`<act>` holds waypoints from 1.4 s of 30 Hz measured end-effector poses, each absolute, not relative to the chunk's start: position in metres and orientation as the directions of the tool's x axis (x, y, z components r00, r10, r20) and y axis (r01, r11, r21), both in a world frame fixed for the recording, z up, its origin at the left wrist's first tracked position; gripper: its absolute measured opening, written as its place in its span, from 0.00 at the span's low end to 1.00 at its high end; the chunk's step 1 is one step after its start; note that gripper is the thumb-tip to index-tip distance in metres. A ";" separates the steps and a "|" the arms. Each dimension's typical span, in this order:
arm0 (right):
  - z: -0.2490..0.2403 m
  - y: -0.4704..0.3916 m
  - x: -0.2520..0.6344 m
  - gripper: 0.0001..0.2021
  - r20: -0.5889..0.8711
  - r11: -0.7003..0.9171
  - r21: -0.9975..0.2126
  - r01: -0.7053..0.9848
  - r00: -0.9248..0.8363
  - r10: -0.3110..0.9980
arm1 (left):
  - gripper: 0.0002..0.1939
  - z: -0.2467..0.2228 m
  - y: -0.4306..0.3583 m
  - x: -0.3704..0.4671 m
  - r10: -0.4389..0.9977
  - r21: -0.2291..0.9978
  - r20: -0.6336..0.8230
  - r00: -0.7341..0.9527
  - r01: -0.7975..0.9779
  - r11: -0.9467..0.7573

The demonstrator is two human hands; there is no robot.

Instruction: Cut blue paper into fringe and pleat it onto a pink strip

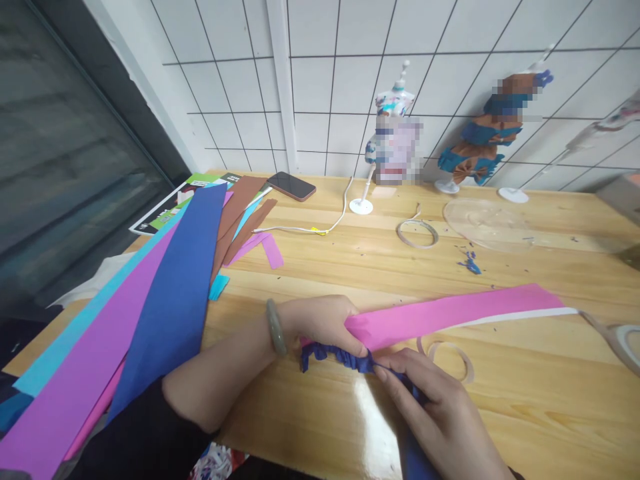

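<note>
A long pink strip [450, 313] with white tape along its near edge lies across the table. My left hand [327, 323] presses on its left end, thumb and fingers closed on the strip and the blue ruffle. The gathered dark blue ruffle [340, 355] runs along the pink strip's near edge, below my left hand. My right hand [433, 393] pinches the blue strip just right of the left thumb. From there the blue strip [417, 457] hangs down toward the table's front edge, partly hidden under my right hand.
Blue [175, 300], purple and light blue strips cover the left side. Behind them are brown strips [243, 207], a phone [295, 186] and a white cable [345, 207]. Tape rings [418, 243], blue scraps [471, 265] and small dress forms [361, 207] stand or lie toward the wall.
</note>
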State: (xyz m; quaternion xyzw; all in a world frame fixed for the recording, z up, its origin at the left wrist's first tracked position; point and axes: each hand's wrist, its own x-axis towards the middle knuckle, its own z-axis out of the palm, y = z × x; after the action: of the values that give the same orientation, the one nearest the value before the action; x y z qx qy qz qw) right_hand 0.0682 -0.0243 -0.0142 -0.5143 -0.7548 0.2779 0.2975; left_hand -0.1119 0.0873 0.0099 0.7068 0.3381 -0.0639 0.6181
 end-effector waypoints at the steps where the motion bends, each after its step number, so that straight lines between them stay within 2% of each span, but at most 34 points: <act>1: -0.015 -0.023 0.068 0.09 0.164 0.315 -0.727 0.610 -0.292 0.942 | 0.06 0.009 0.088 -0.112 0.395 0.833 -0.504 0.768 0.553 -0.012; 12: -0.021 -0.023 0.064 0.09 0.041 0.114 -0.772 0.626 -0.130 0.991 | 0.08 0.012 0.088 -0.112 0.390 0.817 -0.510 0.767 0.574 -0.058; 19: -0.015 -0.024 0.064 0.08 0.157 0.209 -0.782 0.587 -0.139 0.978 | 0.08 0.006 0.089 -0.114 0.363 0.840 -0.497 0.788 0.543 -0.027; 23: -0.018 -0.026 0.065 0.08 0.043 0.080 -0.817 0.570 -0.078 0.996 | 0.09 0.004 0.090 -0.114 0.360 0.854 -0.473 0.804 0.519 -0.040; 26: -0.022 -0.027 0.065 0.11 0.014 0.013 -0.834 0.551 -0.004 1.000 | 0.10 0.004 0.090 -0.114 0.341 0.852 -0.485 0.805 0.523 -0.024; 30: -0.027 -0.026 0.064 0.11 0.035 0.019 -0.819 0.574 0.017 0.999 | 0.13 0.004 0.088 -0.114 0.332 0.843 -0.510 0.793 0.538 0.010; 38: -0.021 -0.027 0.063 0.11 0.095 0.064 -0.784 0.618 0.018 0.995 | 0.08 0.003 0.083 -0.111 0.413 0.831 -0.513 0.752 0.556 0.020; 42: -0.015 -0.026 0.063 0.11 0.099 0.102 -0.764 0.637 -0.040 0.994 | 0.07 0.005 0.083 -0.111 0.401 0.838 -0.513 0.759 0.545 0.042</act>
State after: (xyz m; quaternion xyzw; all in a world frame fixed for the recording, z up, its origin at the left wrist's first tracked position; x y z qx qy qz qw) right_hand 0.0626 -0.0260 -0.0148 -0.6114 -0.6669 0.2745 0.3257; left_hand -0.1108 0.0829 0.0047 0.6898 0.3428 -0.0563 0.6351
